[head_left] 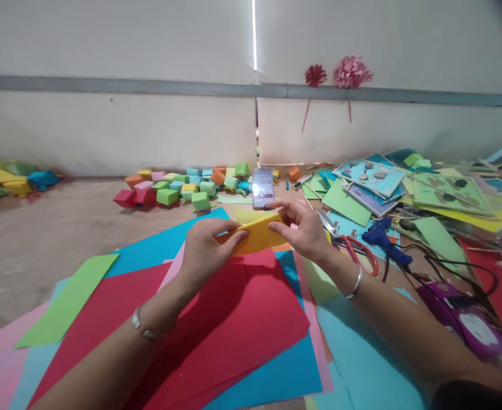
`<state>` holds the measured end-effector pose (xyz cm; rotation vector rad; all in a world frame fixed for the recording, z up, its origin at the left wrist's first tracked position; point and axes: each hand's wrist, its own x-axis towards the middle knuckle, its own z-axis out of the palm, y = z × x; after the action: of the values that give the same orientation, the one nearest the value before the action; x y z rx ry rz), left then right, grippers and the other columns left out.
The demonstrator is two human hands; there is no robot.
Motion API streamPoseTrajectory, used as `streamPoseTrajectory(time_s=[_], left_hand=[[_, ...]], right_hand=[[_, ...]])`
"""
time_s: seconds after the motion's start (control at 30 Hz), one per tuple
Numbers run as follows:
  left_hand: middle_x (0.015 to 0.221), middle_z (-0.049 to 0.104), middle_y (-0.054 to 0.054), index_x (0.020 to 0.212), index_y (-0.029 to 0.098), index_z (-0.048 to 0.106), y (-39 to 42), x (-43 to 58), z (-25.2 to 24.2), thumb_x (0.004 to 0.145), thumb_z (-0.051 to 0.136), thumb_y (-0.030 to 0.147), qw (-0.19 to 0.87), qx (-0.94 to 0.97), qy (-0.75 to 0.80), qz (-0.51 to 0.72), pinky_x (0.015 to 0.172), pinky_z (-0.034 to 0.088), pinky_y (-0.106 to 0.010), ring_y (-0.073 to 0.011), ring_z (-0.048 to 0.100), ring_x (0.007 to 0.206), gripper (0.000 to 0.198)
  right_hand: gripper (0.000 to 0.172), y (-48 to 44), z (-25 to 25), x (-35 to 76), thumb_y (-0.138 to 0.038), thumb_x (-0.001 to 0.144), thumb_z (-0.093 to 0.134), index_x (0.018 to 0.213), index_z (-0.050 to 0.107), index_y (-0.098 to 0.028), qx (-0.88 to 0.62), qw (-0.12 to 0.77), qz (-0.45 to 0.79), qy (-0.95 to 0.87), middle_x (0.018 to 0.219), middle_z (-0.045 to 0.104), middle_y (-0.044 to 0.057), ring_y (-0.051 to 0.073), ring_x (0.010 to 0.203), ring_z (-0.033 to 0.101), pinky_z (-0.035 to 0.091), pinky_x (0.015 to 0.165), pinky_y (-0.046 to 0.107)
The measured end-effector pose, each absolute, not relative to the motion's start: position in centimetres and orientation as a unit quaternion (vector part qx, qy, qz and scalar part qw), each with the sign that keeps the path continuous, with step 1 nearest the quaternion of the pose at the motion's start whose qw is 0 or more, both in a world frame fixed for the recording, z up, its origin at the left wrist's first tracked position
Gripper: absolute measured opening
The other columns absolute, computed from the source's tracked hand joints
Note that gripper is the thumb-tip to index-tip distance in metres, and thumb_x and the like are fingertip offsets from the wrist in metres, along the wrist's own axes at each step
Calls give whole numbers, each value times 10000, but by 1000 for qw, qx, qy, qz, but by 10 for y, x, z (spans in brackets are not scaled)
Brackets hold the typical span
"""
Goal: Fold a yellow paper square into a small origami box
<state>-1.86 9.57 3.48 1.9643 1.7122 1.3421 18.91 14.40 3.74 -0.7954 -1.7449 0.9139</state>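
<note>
Yellow paper [257, 234], pinched btwn both hands [251, 239]

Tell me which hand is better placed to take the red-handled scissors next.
Probably the right hand. It pinches the yellow paper just beside the scissors, which lie to its right. The left hand holds the paper's other end, farther away.

Left hand [205, 246]: raised in front of me, thumb and fingers pinched closed, back of the hand toward me.
Right hand [305, 229]: level with the left and near it, fingertips pinched, index finger stretched along the top.
Left forearm [105, 359]: bare, angled inward from lower left.
Right forearm [404, 336]: bare, angled inward from lower right.
</note>
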Motion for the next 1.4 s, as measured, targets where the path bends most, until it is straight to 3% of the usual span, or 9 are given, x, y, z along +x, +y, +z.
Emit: streamPoseTrajectory(time_s=[0.07,0.13,0.27,0.37,0.53,0.77,1.0,1.2,1.4], left_hand=[[723,747,-37,731,212,744,95,-17,38,742,725,473,230,576,598,507,631,495,-329,-223,662,680,262],[716,732,-33,733,196,736,96,-15,37,685,774,526,319,492,582,563,596,489,-296,-201,647,665,336],[684,712,-28,703,182,715,100,-7,24,535,872,554,412,402,544,610,590,486,-279,-186,635,643,437],[699,720,-44,715,172,718,99,0,17,514,886,560,452,397,538,591,590,499,-285,-191,643,634,468],[660,700,-53,681,150,716,93,6,20,515,898,563,484,408,535,560,542,475,-272,-177,612,581,480],[752,717,-17,747,183,714,93,5,23,499,921,527,469,366,504,626,689,511,-260,-163,641,722,473],[699,685,-2,698,181,708,92,8,20,509,926,487,492,350,495,624,628,490,-238,-131,597,651,421],[714,685,-10,725,185,695,88,10,24,580,889,478,489,360,501,617,610,495,-259,-146,609,640,380],[701,679,-1,740,172,682,85,11,29,525,914,490,495,351,493,624,598,485,-246,-143,612,633,449]], right_hand=[[459,145,38,188,-359,704,801,1100,639,-197,-323,496,450,-669,827,682,21,163,756,625,515,674,312],[504,146,36,186,-423,663,837,1070,633,-208,-312,497,510,-628,902,705,47,186,842,661,544,735,336],[309,142,29,180,-472,746,751,862,656,-202,-342,502,528,-594,816,698,42,168,762,651,550,713,332],[268,137,26,176,-458,792,679,801,645,-193,-363,525,497,-588,772,680,31,152,710,621,531,673,303],[258,132,28,176,-422,847,587,723,576,-196,-390,521,406,-642,688,587,8,140,648,533,441,592,269],[320,129,32,175,-375,844,572,599,447,-212,-383,448,340,-733,561,441,-45,107,555,404,313,543,264],[188,126,27,174,-378,868,581,810,595,-200,-384,489,362,-695,686,572,-15,124,620,504,398,595,262],[242,124,29,175,-369,905,549,732,570,-201,-370,501,351,-699,657,557,-15,122,614,492,393,574,254],[246,121,34,175,-354,904,539,716,562,-197,-372,500,347,-701,645,534,-20,115,599,479,381,572,251]])
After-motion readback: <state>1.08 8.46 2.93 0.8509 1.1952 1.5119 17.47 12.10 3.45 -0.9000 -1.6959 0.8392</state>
